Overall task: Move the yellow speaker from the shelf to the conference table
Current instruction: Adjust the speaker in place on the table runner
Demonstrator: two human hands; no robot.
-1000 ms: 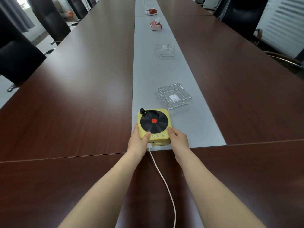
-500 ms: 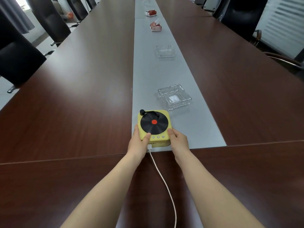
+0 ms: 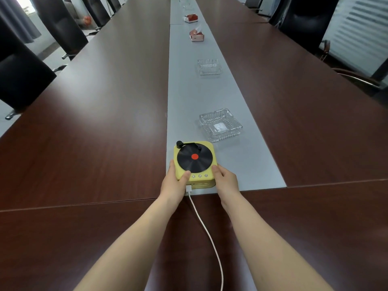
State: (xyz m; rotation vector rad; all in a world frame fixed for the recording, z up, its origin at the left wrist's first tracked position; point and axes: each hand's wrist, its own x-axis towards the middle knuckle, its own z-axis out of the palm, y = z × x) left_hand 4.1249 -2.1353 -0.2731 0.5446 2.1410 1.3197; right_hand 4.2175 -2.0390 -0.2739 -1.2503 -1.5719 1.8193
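Hands hold both sides of the yellow speaker (image 3: 194,159), which sits on the grey middle strip (image 3: 189,91) of the conference table (image 3: 94,122), near a glass ashtray (image 3: 220,124): the left hand (image 3: 175,181) holds its left side with the thumb on top, and the right hand (image 3: 225,180) holds its right side. It looks small, hard and light, and its smooth sides could slip. The flat sides seem best to hold, not the thin little arm on top, and the white cable (image 3: 206,234) plugged into its near side could tug it.
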